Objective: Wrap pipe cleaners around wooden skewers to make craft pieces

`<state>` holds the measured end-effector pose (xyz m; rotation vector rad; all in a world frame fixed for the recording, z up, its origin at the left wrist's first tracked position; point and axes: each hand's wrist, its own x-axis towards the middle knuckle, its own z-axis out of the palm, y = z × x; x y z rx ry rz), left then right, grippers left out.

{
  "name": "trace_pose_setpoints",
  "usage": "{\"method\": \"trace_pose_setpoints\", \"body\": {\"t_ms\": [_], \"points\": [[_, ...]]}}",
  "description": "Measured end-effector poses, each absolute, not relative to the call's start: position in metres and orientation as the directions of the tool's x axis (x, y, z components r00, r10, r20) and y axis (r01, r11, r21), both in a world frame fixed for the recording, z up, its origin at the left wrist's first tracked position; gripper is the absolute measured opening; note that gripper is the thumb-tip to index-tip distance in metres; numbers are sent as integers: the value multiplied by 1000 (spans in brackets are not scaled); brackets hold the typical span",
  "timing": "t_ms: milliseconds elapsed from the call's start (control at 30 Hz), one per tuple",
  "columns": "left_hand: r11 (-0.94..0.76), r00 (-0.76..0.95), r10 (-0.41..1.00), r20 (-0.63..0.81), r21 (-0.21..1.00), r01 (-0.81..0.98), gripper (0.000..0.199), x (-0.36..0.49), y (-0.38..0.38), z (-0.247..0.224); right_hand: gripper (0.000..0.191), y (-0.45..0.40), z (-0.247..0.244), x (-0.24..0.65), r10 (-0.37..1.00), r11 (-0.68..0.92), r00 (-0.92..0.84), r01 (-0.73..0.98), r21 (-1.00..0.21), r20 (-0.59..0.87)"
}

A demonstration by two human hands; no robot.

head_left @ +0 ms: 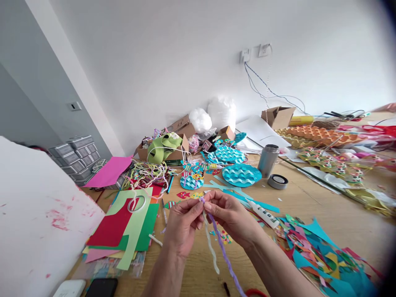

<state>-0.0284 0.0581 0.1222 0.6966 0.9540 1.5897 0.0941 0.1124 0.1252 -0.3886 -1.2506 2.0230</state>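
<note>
Between my two hands, above the wooden table, a strand of purple yarn (pixel 225 253) and a strand of white yarn (pixel 210 243) meet at the fingertips. My left hand (pixel 183 225) pinches the yarn where the strands come together. My right hand (pixel 229 212) pinches the same spot from the other side, thumb and forefinger closed. Both loose ends hang down toward the table's near edge. Exactly how the strands cross is hidden by the fingers. Just beyond the hands lie small paper fish (pixel 183 194) and a round blue wavy paper piece (pixel 192 182).
Coloured paper sheets (pixel 108 227) and a tape roll (pixel 136 203) lie left. On the right are a glue tube (pixel 263 214), paper scraps (pixel 328 255), a grey bottle (pixel 268 161) and its lid (pixel 278 181). Tangled yarn (pixel 151 177) is piled behind. A black phone (pixel 101 287) rests in front.
</note>
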Motion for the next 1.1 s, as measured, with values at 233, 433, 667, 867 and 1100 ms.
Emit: {"method": "trace_pose_setpoints", "body": {"t_ms": [233,433,667,867,1100], "points": [[-55,-208,977,-48,883,-466,24,-29,56,124,32,116,116,93,612,-401,-790,-353,-846,39],[-198,-382,924,26,886,-419,19,-37,59,121,35,111,117,89,670,-90,-733,-241,-966,120],[-331,-544,834,84,867,-373,20,-56,69,116,41,116,108,85,567,-326,-821,-145,-934,-70],[-385,-593,799,96,839,-384,17,-68,71,113,36,115,99,80,507,-476,-854,-164,-864,-116],[-407,-630,772,77,822,-398,21,-79,70,116,31,115,95,77,492,-470,-864,-158,-868,-109]]}}
